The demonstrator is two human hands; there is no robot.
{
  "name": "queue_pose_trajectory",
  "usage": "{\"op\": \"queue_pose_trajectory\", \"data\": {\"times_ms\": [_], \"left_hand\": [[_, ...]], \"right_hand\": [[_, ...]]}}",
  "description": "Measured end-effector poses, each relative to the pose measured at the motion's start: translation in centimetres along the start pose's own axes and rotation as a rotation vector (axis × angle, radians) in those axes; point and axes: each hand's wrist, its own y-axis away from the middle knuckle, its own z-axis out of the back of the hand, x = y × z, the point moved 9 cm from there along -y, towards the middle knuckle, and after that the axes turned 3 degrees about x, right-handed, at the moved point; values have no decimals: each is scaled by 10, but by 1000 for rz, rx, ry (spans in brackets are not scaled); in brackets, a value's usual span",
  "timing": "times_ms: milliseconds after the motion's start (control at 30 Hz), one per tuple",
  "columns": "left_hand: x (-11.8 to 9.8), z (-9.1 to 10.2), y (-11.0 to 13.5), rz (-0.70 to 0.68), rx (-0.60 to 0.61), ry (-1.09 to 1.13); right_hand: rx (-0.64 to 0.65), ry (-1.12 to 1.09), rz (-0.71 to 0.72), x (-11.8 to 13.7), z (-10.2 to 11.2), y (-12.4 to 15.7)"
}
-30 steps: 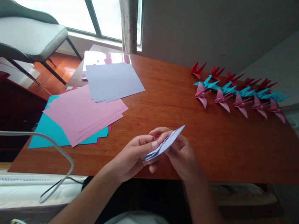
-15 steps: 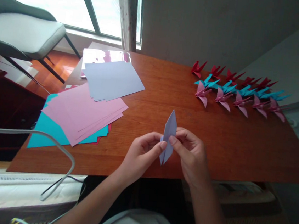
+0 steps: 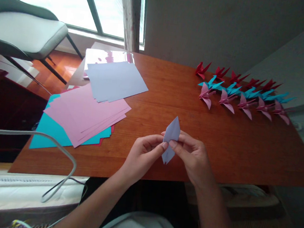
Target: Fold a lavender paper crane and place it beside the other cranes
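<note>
A pale lavender folded paper (image 3: pixel 172 130), shaped like a narrow diamond, is held upright above the front part of the table. My left hand (image 3: pixel 143 156) pinches its left edge between thumb and fingers. On the other side, my right hand (image 3: pixel 192 156) grips it with the thumb on the near face and the fingers behind. Both thumbs nearly meet at the paper's middle. The lower tip looks split into two small points. Some fingertips are hidden behind the paper.
Lavender sheets (image 3: pixel 117 81), pink sheets (image 3: pixel 87 110) and blue sheets (image 3: pixel 49 136) lie at left on the wooden table (image 3: pixel 166 83). Rows of red cranes (image 3: pixel 200 71), blue cranes (image 3: pixel 212 83) and pink cranes (image 3: pixel 205 94) stand at right. A white cable (image 3: pixel 66 152) crosses the left front.
The folded paper has turned so its broad face shows more, and its top tip sits slightly lower. Both hands keep hold of it, with fingers shifted a little.
</note>
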Motion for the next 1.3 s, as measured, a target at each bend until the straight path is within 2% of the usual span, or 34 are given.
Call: {"op": "queue_pose_trajectory", "data": {"times_ms": [467, 633, 867, 1300], "left_hand": [[5, 3, 0, 11, 13, 72], [8, 5, 0, 40, 27, 83], [8, 6, 0, 53, 31, 117], [9, 6, 1, 76, -4, 166]], "right_hand": [[63, 27, 12, 2, -5, 1], [108, 11, 112, 7, -5, 0], [189, 217, 259, 25, -9, -1], [142, 151, 206, 19, -10, 4]]}}
